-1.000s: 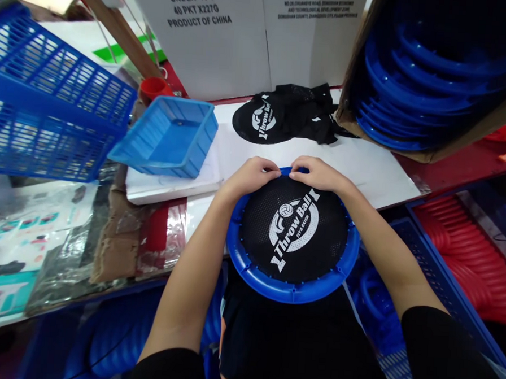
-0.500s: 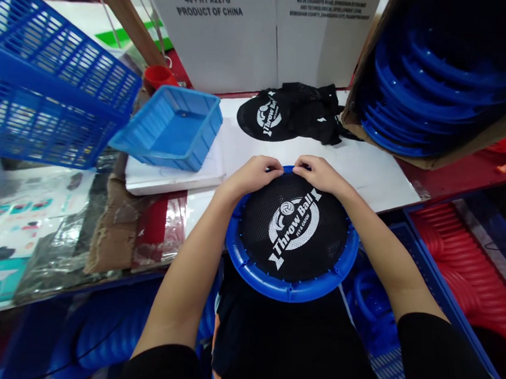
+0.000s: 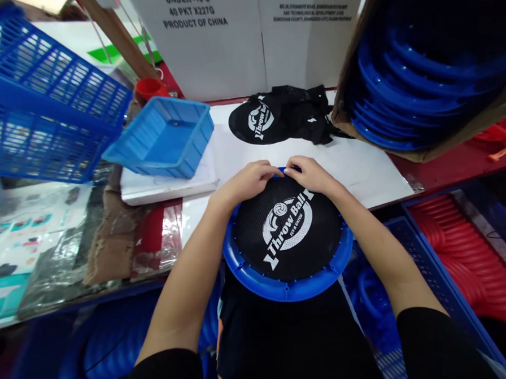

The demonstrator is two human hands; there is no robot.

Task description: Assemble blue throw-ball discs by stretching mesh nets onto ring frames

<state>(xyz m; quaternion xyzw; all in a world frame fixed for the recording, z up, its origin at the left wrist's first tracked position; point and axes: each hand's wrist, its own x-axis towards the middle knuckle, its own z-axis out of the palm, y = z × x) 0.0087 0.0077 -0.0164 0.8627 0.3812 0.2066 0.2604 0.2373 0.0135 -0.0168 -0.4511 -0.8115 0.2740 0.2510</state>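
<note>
A blue ring [image 3: 285, 290] with a black mesh disc [image 3: 314, 238] printed "Throw Ball" across it leans between my body and the table edge. At its far rim my left hand [image 3: 255, 181] grips the edge, thumb and fingers pressed together. My right hand [image 3: 307, 172] pinches the same rim just to the right, its fingers curled. The two hands nearly touch. Beyond them, a loose "Throw Ball" mesh disc [image 3: 250, 121] lies on the white table top [image 3: 348, 160] with crumpled black mesh [image 3: 302, 110] beside it.
A small blue bin [image 3: 166, 140] and blue baskets [image 3: 50, 94] stand at left, a red cup [image 3: 150, 88] behind. White cartons [image 3: 226, 52] line the back. At right are a box of blue rings [image 3: 410, 96] and a crate of red rings [image 3: 457, 257].
The view has shifted slightly. My left index finger has straightened and reaches along the rim toward my right hand. Both hands stay at the ring's far edge.
</note>
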